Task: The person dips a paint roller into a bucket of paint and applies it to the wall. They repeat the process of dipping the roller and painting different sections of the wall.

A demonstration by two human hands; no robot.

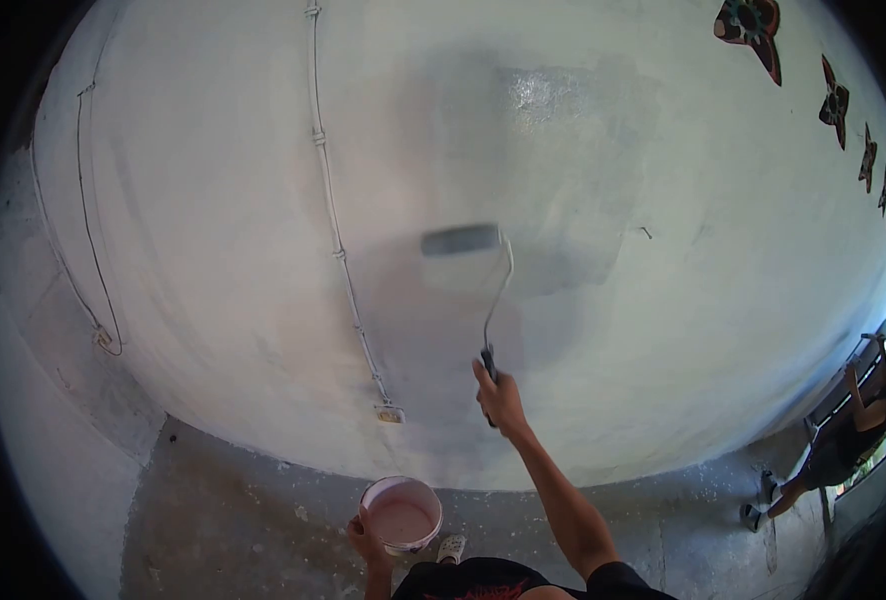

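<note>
My right hand (503,402) is closed around the dark handle of a paint roller (461,240). Its bent metal frame reaches up to a grey roller sleeve, which lies nearly level against the pale wall (243,250). Above and right of the sleeve is a darker damp-looking patch (553,150) with a shiny spot near its top. Low in the view, my left hand (368,543) grips the side of a white bucket (404,490). Pinkish liquid or residue shows inside the bucket.
A conduit (329,190) runs down the wall to a small box (390,413). Star-shaped dark decorations (835,103) line the upper right. Another person (848,440) stands at the far right by an opening. Below lies a speckled grey floor (253,520), with my light clog (452,547) beside the bucket.
</note>
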